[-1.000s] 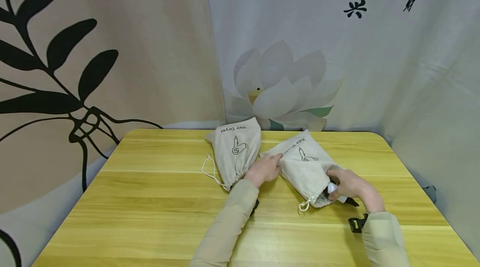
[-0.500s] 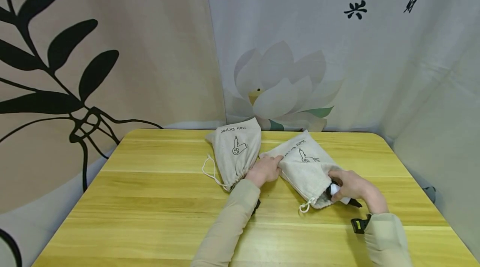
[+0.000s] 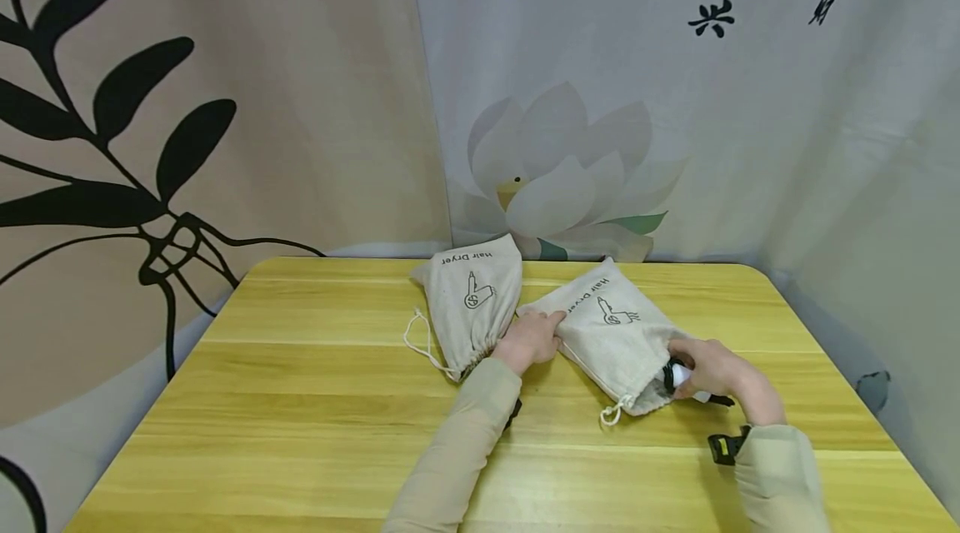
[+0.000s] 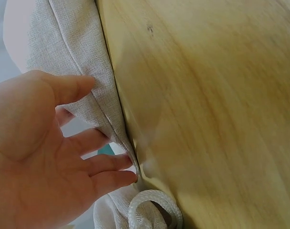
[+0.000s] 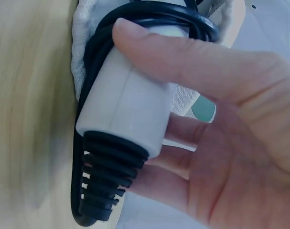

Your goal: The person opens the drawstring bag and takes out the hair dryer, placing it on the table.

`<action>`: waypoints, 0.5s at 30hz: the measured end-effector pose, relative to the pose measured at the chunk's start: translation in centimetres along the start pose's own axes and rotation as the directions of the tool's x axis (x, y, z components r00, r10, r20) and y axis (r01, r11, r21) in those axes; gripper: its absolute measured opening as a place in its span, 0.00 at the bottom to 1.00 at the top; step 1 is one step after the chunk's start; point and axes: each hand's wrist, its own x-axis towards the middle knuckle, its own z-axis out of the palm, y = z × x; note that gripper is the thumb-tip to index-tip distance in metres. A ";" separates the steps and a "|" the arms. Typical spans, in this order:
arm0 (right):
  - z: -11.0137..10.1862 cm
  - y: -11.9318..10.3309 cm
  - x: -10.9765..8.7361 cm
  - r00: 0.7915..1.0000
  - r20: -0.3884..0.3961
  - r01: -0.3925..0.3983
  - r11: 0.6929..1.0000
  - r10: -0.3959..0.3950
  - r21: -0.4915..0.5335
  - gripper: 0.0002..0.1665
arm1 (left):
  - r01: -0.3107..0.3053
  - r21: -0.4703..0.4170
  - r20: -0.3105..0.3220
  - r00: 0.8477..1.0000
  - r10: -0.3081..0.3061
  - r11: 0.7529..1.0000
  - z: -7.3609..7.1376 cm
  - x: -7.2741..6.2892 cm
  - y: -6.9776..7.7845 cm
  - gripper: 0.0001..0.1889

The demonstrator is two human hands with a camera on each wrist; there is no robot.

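Note:
Two beige drawstring bags, each printed "Hair Dryer", lie on the table. My left hand (image 3: 528, 340) is at the left side of the right-hand drawstring bag (image 3: 611, 350), holding its cloth between thumb and fingers. From that bag's mouth sticks the white handle of a hair dryer (image 5: 128, 102), and my right hand (image 3: 712, 371) grips it, thumb across the front. A black cord (image 5: 99, 40) is wound around the handle, and a ribbed black sleeve (image 5: 111, 167) sits at its end. The rest of the dryer is hidden inside the cloth.
The other drawstring bag (image 3: 472, 300) lies just left of my left hand, its white string (image 3: 420, 341) looped out to the left. A wooden table (image 3: 300, 450) carries everything. Behind it hangs a printed curtain (image 3: 337, 100).
My right hand has moved a little to the right, drawing the hair dryer's handle slightly farther out of the bag. The left hand stays at the bag's side.

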 end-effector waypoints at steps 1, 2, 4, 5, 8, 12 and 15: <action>0.0 0.0 -0.1 1.000 0.003 -0.007 1.000 0.007 -0.003 0.22 | 0.003 0.002 0.001 1.000 -0.003 1.000 0.0 0.0 0.0 0.26; -0.1 0.1 -0.1 1.000 0.006 -0.015 1.000 0.015 -0.007 0.22 | 0.004 0.002 0.001 1.000 -0.004 1.000 0.0 0.0 0.0 0.26; -0.2 0.2 -0.2 1.000 0.007 -0.024 1.000 0.024 -0.015 0.21 | 0.004 0.004 -0.002 1.000 -0.004 1.000 0.0 -0.1 0.0 0.25; -0.3 0.2 -0.3 1.000 0.005 -0.024 1.000 0.024 -0.018 0.21 | 0.001 0.003 -0.007 1.000 -0.001 1.000 -0.1 -0.1 0.0 0.25; -0.5 0.4 -0.4 1.000 0.000 -0.022 1.000 0.022 -0.022 0.22 | -0.012 0.010 -0.025 1.000 0.012 1.000 -0.1 -0.2 0.0 0.25; -0.6 0.8 -0.4 1.000 -0.003 -0.026 0.999 0.026 -0.031 0.24 | -0.020 0.002 -0.036 0.999 0.020 1.000 -0.2 -0.4 0.0 0.25; -0.6 1.0 -0.5 0.999 0.003 -0.033 0.999 0.033 -0.038 0.25 | -0.018 -0.009 -0.033 0.999 0.017 1.000 -0.2 -0.4 -0.1 0.25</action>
